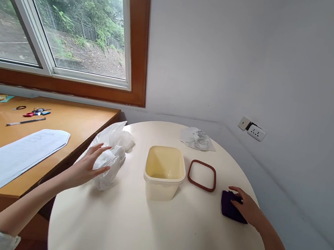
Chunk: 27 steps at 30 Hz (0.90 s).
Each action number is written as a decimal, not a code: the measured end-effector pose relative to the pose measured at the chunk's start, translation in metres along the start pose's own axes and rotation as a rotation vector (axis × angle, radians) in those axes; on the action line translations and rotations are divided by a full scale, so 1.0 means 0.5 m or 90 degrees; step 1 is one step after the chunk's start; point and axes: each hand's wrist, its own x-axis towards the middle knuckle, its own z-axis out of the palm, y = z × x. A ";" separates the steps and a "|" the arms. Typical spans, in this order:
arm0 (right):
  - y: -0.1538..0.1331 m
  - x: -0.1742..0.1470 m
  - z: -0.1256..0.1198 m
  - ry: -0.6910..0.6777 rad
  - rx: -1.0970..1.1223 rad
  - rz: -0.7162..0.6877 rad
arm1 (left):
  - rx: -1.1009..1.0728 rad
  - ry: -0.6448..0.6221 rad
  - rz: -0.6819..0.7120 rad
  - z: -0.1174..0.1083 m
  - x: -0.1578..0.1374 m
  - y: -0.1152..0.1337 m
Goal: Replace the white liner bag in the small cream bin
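Observation:
A cream plastic container (pixel 162 190) stands upright and uncovered in the middle of the round table. To its left, my left hand (pixel 91 165) hovers at a crumpled, translucent white plastic bag (pixel 113 158), thumb and fingers apart and not closed on it. On the right, my right hand (pixel 245 205) rests over a folded dark purple cloth (pixel 229 210), with a gap between thumb and index finger; its other fingertips are partly hidden. A reddish-brown, rounded-square ring (pixel 216 180) lies flat between the container and the cloth.
Behind the ring lies a crumpled piece of thin white plastic (pixel 199 139). A wooden desk (pixel 91 118) adjoins the table at left, bearing paper sheets (pixel 21 156), a pen (pixel 26 121) and keys (pixel 38 112). The wall with sockets (pixel 256 132) borders the table's right side.

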 end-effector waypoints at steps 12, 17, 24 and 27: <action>-0.187 -0.018 0.056 -0.018 0.109 -0.272 | -0.158 0.104 0.053 0.050 -0.044 0.115; -0.190 -0.013 0.115 -0.005 0.028 -0.302 | -0.228 0.134 0.121 0.092 -0.088 0.172; -0.162 0.028 0.203 0.109 -0.199 -0.332 | -0.348 -0.168 0.183 0.164 -0.114 0.289; -0.167 0.025 0.211 0.133 -0.240 -0.335 | -0.390 -0.190 0.173 0.193 -0.087 0.318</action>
